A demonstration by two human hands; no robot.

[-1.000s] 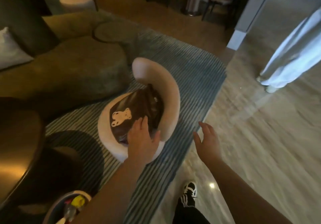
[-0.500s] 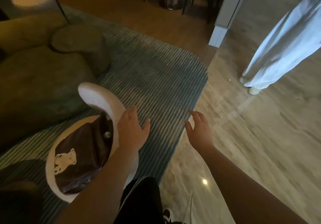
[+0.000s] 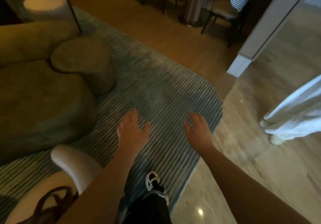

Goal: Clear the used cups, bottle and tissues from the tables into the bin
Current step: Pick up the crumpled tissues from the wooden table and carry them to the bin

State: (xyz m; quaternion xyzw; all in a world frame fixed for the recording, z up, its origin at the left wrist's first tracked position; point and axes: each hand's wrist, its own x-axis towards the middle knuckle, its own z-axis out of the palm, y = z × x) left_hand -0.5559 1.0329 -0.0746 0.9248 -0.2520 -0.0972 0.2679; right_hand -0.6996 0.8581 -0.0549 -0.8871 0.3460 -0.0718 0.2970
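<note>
My left hand [image 3: 132,128] hangs over the striped blue rug [image 3: 156,88] with its fingers spread and nothing in it. My right hand [image 3: 198,130] is beside it, also empty and with fingers apart, near the rug's right edge. No cup, bottle, tissue or bin shows in this view. My foot in a black-and-white shoe [image 3: 153,180] stands on the rug below my hands.
An olive sofa [image 3: 40,102] with a round side table [image 3: 83,57] fills the left. A cream chair [image 3: 73,164] with a brown bag [image 3: 50,206] on it sits at lower left. Another person in white trousers [image 3: 293,112] stands on the marble floor at right. Dining chairs [image 3: 224,13] stand at the back.
The view has swung right and forward: the cream chair with the brown bag slid to the lower left. My left hand came off the chair; both hands now hang over the rug.
</note>
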